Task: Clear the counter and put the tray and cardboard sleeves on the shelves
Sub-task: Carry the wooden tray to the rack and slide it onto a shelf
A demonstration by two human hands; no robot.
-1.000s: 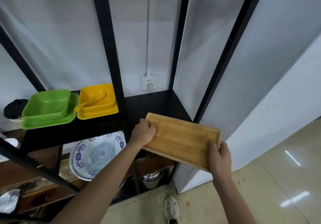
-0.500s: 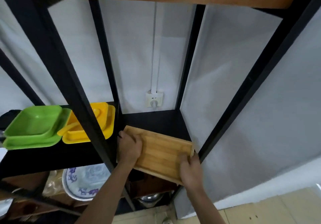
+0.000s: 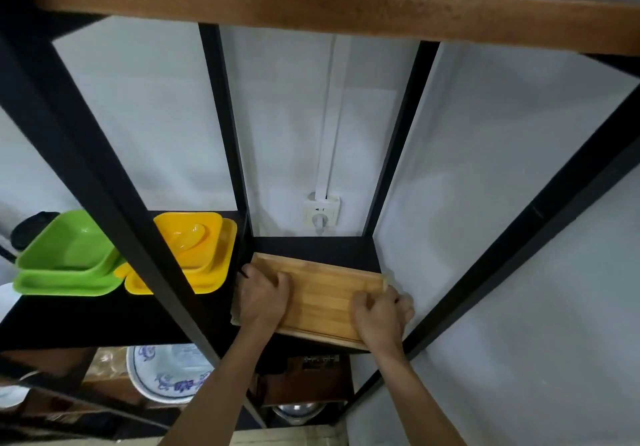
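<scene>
A rectangular bamboo tray (image 3: 320, 293) lies on the black shelf (image 3: 311, 245) in the right-hand bay of the rack, its near edge at the shelf's front. My left hand (image 3: 265, 295) grips the tray's left end, fingers curled over its rim. My right hand (image 3: 379, 312) holds the tray's near right corner. No cardboard sleeves are in view.
Black uprights (image 3: 114, 210) frame the bay, and a wooden shelf board (image 3: 311, 2) runs overhead. Left of the tray sit yellow dishes (image 3: 197, 255) and green dishes (image 3: 65, 262). A wall socket (image 3: 321, 210) is behind. A blue-patterned plate (image 3: 166, 373) stands on the level below.
Both hands have carried the tray forward from in front of the rack onto the black shelf. My head has come closer, so the upper wooden board now shows.
</scene>
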